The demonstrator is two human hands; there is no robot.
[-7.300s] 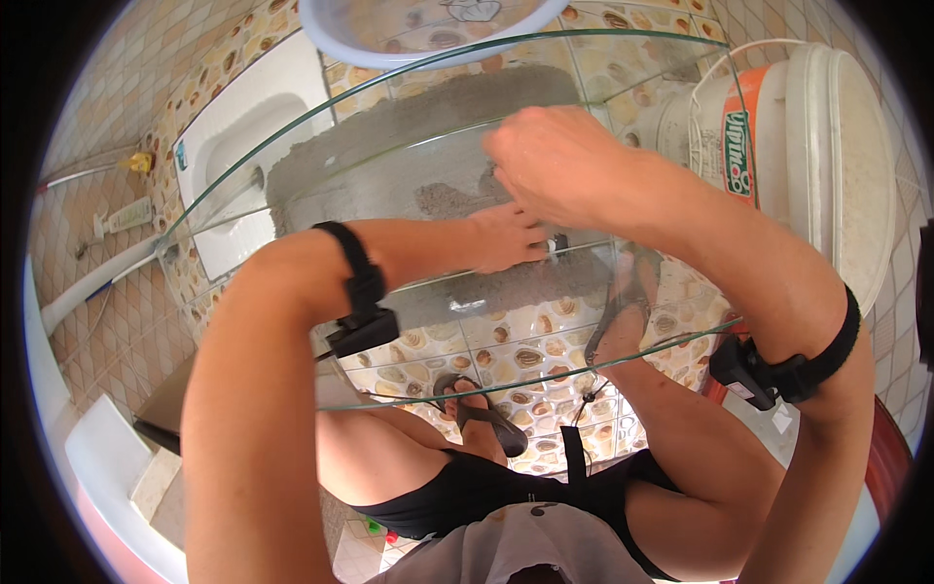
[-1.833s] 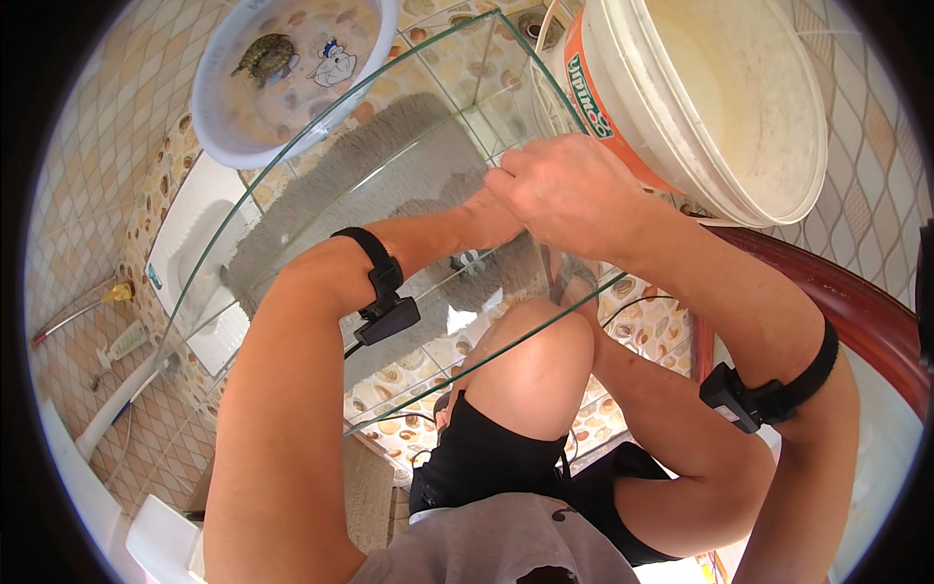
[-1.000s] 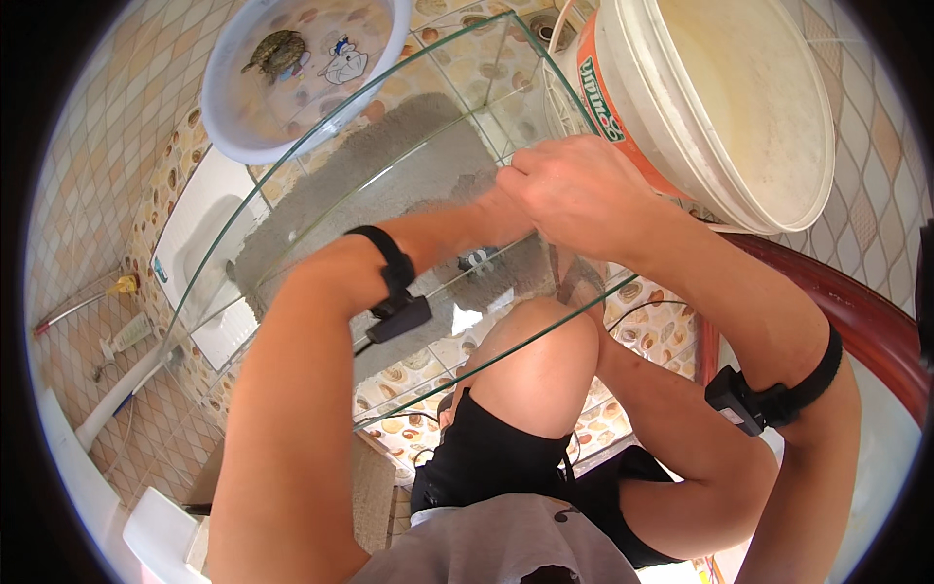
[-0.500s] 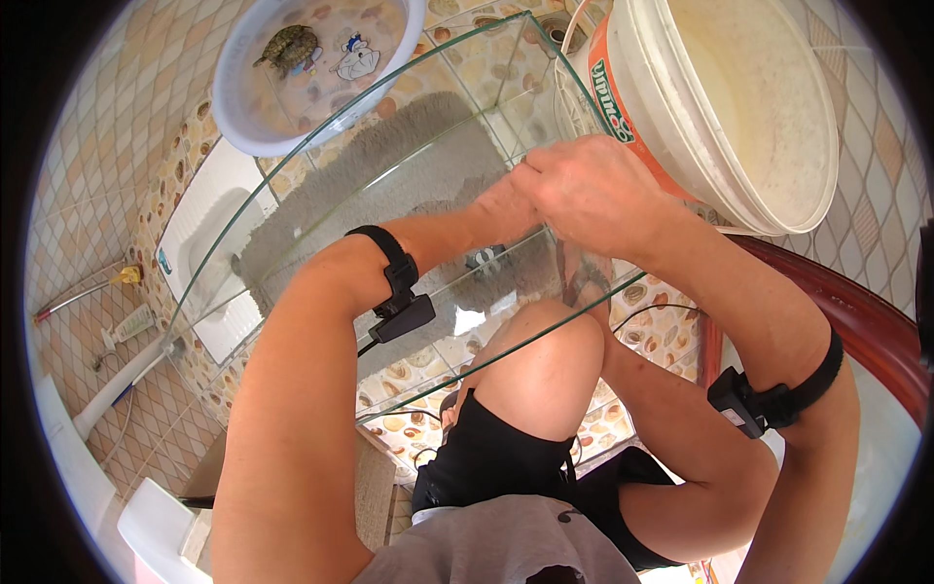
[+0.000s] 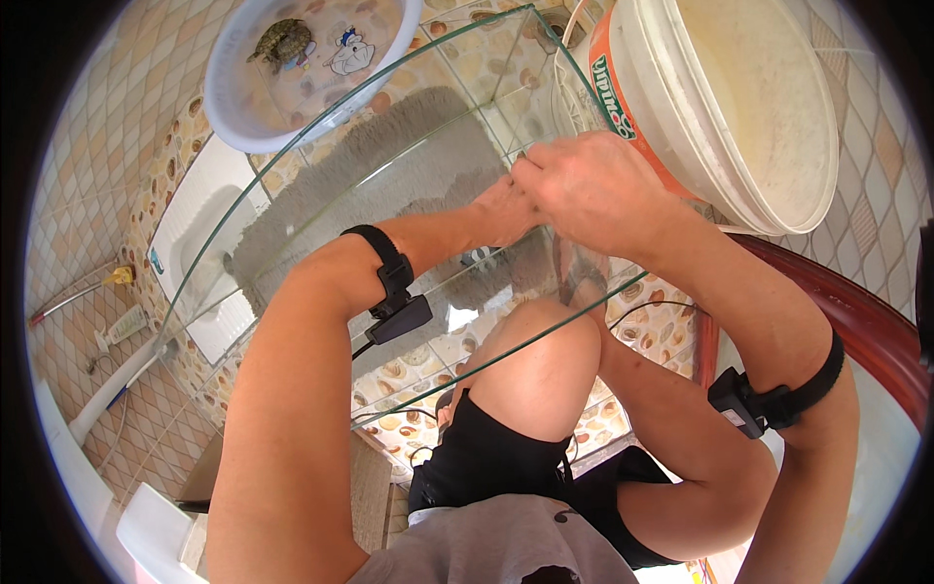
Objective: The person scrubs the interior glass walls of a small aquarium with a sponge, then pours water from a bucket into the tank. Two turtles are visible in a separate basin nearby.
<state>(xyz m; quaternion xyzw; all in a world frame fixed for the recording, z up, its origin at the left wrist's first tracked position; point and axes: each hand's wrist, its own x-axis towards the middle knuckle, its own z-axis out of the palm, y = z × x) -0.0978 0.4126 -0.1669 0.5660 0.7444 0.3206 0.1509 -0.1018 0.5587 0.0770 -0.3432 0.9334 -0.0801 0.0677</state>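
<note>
Over the right part of a clear glass tank [image 5: 384, 407], both my hands meet. My right hand [image 5: 595, 185] is closed like a fist, thumb side toward the left hand, and whatever it may hold is hidden. My left hand [image 5: 504, 212] reaches in from the left below it, its fingers mostly covered by the right hand. A grey, rough-looking layer [image 5: 321, 190] shows through the tank's glass. A small black-and-white thing [image 5: 479, 256] is partly visible beneath my left wrist.
A pale basin [image 5: 229, 122] at the upper left holds a turtle [image 5: 282, 44]. A large white bucket [image 5: 715, 127] with an orange band leans at the upper right. A white squat toilet [image 5: 190, 209] lies left of the tank. A dark red curved rail [image 5: 851, 307] runs along the right.
The view has shifted slightly, so the tank and basin sit a little further left and up. My hands stay together in nearly the same place, the right one slightly blurred.
</note>
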